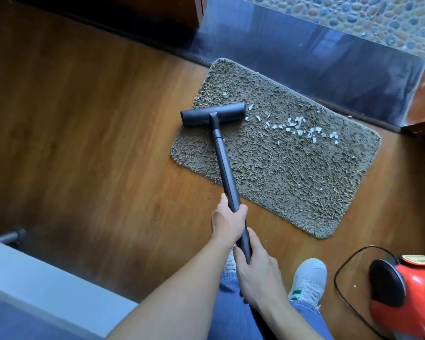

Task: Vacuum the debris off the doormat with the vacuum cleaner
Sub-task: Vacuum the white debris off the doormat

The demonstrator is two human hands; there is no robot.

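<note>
Head view: left hand [227, 223] and right hand [258, 273] grip the vacuum wand [225, 168]; its floor head [212, 114] rests on the doormat [280, 182], beside white debris [297, 126].

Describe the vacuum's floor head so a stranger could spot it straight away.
Find the shaggy grey doormat on the wooden floor. The floor head rests on its left end. It alone is black and T-shaped, beside scattered white debris.
</note>
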